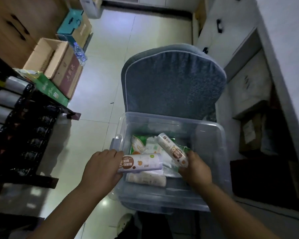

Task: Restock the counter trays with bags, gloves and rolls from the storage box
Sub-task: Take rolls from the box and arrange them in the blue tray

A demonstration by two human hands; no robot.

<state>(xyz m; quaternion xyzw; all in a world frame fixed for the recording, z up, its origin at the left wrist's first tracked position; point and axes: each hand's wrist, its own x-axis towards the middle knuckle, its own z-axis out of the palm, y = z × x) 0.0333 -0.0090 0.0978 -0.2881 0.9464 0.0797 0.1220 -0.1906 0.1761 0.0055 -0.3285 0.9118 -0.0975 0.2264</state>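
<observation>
Both hands are closed on rolls at the lower middle of the frame. Left hand [100, 167] grips one end of a white cylindrical roll with a brown printed label [141, 163], lying level across the near left part of the clear plastic storage box [214, 135]. Right hand [195, 169] clasps the low end of a second white roll with a brown label [172, 149], which slants up and away toward the centre of the frame.

Risk starts with those end grips. Each roll is held at one end only, so I judge the free end could dip or slide out of the wrapper-slick grasp as it rises, dropping back into the box or onto the pale tiled floor [100, 87].

Just below the left-hand roll lies a third pale roll [146, 180] on the box bottom, and beyond it green and white flat packets [145, 145], probably the bags or gloves, though blur prevents telling which. Lifting may drag a loose packet along.

Farther up, the box appears to sit on a blue-grey cushioned chair seat [173, 80]; a soft base could let it tip if a forearm leans on the near rim.

At the left edge, a dark rack holding grey rolls [5, 97] stands well apart from the box, so carrying both rolls at once invites a fumble. Counter trays cannot be made out for certain.
</observation>
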